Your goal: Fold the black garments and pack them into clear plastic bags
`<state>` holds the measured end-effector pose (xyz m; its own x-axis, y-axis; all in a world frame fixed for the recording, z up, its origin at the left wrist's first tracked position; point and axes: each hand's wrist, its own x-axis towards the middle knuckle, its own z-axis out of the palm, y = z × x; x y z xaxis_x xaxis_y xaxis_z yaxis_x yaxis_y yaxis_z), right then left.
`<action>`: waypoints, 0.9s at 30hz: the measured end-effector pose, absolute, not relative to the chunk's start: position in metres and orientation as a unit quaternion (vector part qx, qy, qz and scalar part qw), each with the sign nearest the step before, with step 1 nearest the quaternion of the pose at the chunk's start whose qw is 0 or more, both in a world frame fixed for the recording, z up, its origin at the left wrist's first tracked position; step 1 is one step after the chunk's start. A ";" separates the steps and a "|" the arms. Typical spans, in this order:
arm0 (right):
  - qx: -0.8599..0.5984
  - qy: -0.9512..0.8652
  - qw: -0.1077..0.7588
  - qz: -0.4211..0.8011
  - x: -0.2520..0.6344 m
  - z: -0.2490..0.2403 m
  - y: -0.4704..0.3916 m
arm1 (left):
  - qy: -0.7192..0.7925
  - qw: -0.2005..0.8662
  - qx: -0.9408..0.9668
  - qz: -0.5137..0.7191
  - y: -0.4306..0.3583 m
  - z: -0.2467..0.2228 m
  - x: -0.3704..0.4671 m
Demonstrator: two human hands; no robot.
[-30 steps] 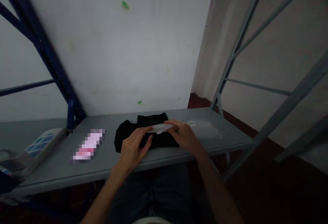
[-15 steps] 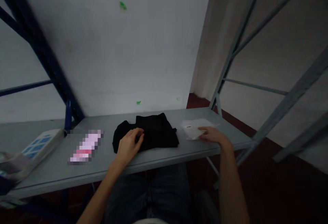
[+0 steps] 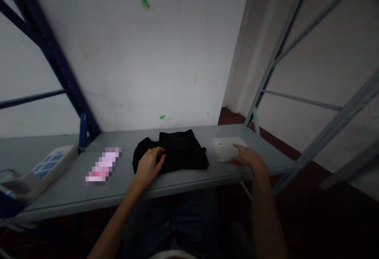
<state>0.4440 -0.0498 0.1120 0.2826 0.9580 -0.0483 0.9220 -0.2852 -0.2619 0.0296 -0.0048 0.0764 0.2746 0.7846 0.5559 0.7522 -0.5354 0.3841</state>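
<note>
A folded black garment (image 3: 186, 152) lies in the middle of the grey shelf-like table (image 3: 118, 196). My left hand (image 3: 149, 166) rests on the garment's left part, its fingers loosely bent and a gap showing between thumb and fingers. On the right lies a flat white packet (image 3: 223, 152) with a small printed label (image 3: 219, 144) near its far left corner. My right hand (image 3: 247, 158) touches the packet's right side, index finger stretched over the top and thumb apart at the near edge. The other right fingers are mostly hidden.
Left of the garment is a pink blurred-out item (image 3: 103, 166). Farther left stands a white device with blue panels (image 3: 50, 162). A blue metal upright (image 3: 59, 69) rises at the left, a grey frame (image 3: 269, 73) at the right. A pale wall (image 3: 154, 61) closes the back.
The white packet now lies flatter and squarer, its label turned more level. My right index finger and thumb are slightly farther apart. My left hand stays on the garment; the view shifted slightly.
</note>
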 end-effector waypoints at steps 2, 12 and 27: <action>-0.776 -0.613 0.139 0.048 0.418 0.119 -0.050 | 0.476 0.020 0.800 0.363 -0.003 0.074 0.030; -0.664 -0.726 0.178 0.010 0.260 0.081 -0.013 | 0.524 -0.018 0.799 0.295 0.003 0.057 0.024; -0.593 -0.768 0.231 0.075 0.327 0.084 0.006 | 0.564 -0.013 0.801 0.199 0.004 0.044 0.019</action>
